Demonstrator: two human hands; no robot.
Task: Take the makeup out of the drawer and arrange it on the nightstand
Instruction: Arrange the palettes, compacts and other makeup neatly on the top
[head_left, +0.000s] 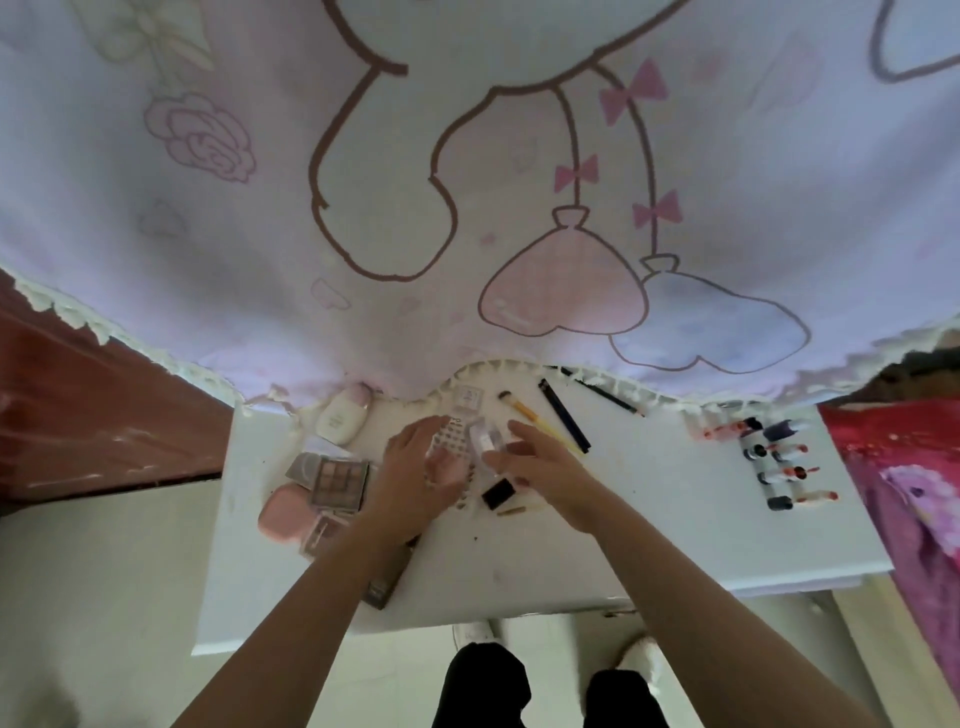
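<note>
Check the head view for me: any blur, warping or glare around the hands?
Head view: heavy wide-angle warp, the nightstand edges bow and the printed cloth bulges overhead; head view: left hand and right hand are motion-smeared, so either grip on the clear bottle between them is unreadable; head view: light is flat and soft, no glare, only faint shadows.

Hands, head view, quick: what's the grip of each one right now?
Left hand: open, fingers lying over the studded clear case.
Right hand: closed, apparently pinching the small clear bottle; the view is blurred.
</note>
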